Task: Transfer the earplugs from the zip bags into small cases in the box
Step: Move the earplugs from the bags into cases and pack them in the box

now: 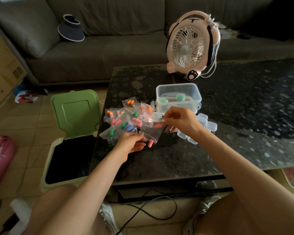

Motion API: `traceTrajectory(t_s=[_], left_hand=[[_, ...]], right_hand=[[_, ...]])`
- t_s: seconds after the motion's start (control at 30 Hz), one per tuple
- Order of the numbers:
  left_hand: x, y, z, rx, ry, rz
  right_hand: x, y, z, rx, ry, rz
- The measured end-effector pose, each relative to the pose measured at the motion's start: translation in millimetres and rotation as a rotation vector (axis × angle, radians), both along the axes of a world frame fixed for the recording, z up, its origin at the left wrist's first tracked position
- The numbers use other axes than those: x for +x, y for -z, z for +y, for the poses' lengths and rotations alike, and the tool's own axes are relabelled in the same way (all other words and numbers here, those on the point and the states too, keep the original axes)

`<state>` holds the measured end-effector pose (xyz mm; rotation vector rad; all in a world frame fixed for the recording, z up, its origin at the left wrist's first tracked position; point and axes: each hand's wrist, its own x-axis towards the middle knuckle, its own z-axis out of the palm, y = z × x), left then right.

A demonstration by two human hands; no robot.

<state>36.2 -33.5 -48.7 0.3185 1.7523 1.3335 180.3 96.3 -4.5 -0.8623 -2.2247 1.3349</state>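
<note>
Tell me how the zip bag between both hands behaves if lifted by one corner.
Probably floppy: the zip bag is thin clear film sagging between left hand and right hand. Likely very light, holding few earplugs, which may slide to its low corner.

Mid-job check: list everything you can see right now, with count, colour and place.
zip bag: one, clear, held between both hands
zip bags with earplugs: a pile, clear, earplugs orange, pink, green, blue, left edge of table
small cases: several, clear, table, beside right hand
box: one, clear, table, behind the hands
green cases: two, inside the box
fan: one, pink and white, table's far side
bin: one, green, lid open, floor left of table
visor: one, navy, on grey sofa
left hand: pinches the zip bag's lower edge
right hand: pinches the zip bag's top
</note>
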Motion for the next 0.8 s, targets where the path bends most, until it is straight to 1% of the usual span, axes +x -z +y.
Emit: traceTrajectory(t_s=[0.1,0.2,0.27,0.37,0.47,0.63,0.73,0.8], left_hand=[[0.5,-1.3,0.3,0.037,-0.044,-0.044],[0.3,-5.3,0.0,0.164,-0.104,-0.252],[1.0,-7.9,-1.0,0.233,-0.108,-0.372],[3.1,-8.4,-1.3,0.249,-0.114,-0.435],[4.5,-7.2,-0.6,0.236,-0.163,-0.447],[7.4,-8.5,-0.2,0.232,-0.174,-0.442],[7.1,-6.7,0.7,0.223,-0.156,-0.357],[7.5,-4.6,1.4,0.195,-0.126,-0.231]], right_hand=[[-0.5,0.4,0.7,0.025,0.018,0.024],[0.1,2.1,3.1,0.006,0.025,0.051],[0.4,2.8,4.0,-0.001,0.037,0.063],[0.2,3.5,4.7,0.009,0.044,0.072],[0.0,3.6,4.5,0.031,0.036,0.07],[-0.4,2.5,4.2,0.033,0.042,0.081],[-0.8,1.5,3.9,0.024,0.061,0.09],[-1.0,0.7,3.3,0.006,0.071,0.109]])
